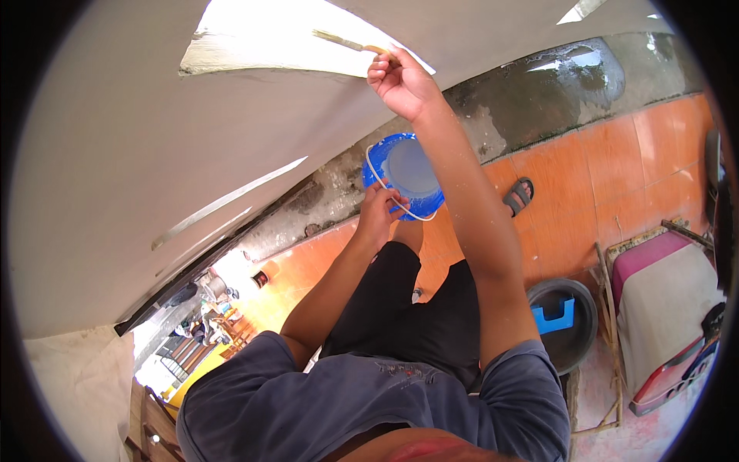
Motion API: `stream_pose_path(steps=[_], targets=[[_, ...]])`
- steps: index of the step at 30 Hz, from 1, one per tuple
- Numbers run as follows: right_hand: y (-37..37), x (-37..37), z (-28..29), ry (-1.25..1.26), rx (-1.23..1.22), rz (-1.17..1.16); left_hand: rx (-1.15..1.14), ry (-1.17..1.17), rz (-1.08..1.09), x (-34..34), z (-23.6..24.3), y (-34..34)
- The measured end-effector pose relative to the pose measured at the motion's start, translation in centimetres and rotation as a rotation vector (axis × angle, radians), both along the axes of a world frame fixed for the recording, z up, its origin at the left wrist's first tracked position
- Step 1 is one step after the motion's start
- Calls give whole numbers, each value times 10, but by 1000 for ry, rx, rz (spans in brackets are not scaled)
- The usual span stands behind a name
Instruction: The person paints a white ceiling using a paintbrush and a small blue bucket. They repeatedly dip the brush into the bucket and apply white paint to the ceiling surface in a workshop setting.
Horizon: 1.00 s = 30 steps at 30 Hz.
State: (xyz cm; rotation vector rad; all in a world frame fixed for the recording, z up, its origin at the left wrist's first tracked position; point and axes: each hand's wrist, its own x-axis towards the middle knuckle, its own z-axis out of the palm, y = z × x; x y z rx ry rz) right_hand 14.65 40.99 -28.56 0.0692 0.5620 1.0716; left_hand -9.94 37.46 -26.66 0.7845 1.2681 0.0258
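My right hand [402, 83] is raised against the pale wall [154, 154], its fingers closed round the handle of a paintbrush [339, 40]. The bristles point left across a brightly sunlit patch of the wall. Lower down, my left hand [379, 209] grips a blue bucket [371, 171] by its white wire handle, near the rim. Cloudy, pale liquid [410, 169] fills part of the bucket, and white splashes mark its inner side. My right forearm covers the bucket's right edge. Whether the bristles touch the wall I cannot tell.
Orange tiles [558, 165] cover the floor beside a wet concrete strip [531, 88] along the wall. To the right stand a dark round basin [577, 350] with a light-blue plastic piece [556, 317] and a pale, pink-edged object [662, 285]. My sandal [519, 196] shows on the tiles.
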Motion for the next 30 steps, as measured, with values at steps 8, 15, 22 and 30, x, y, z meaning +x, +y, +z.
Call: stream_pose_path(steps=[8,15,22,30], targets=[[45,11,30,-169,-29,26,-85,-7,-30,-10,0,-13],[15,7,-16,-107,-320,34,-111,1,-61,-9,4,-26],[54,8,33,-178,25,-22,-111,-31,-113,-9,3,-27],[69,17,63,-269,-74,-17,-75,1,-128,-9,10,-21]])
